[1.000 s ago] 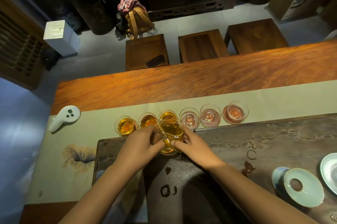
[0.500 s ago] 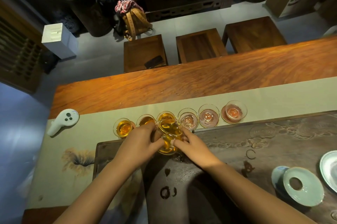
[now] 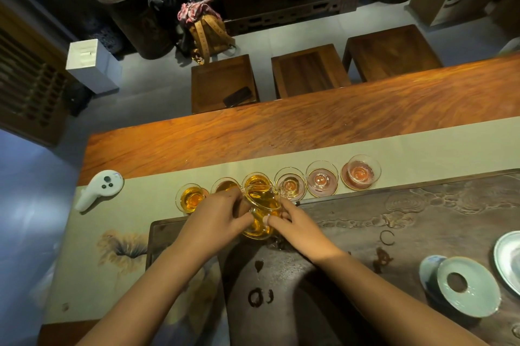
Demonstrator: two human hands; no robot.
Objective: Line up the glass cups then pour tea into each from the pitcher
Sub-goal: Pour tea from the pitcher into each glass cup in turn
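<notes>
While both hands grip the pitcher (image 3: 261,212) so it stays steady, left hand (image 3: 215,219) at nine o'clock, right hand (image 3: 298,226) at three, it tips over the third cup (image 3: 257,183). Three cups (image 3: 320,181) wait at two o'clock.

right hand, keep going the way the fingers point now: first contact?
It is there already: the right hand points left and slightly away, fingers on the glass pitcher. Beyond that, likely the left hand gripping the opposite side; depth is unclear.
</notes>
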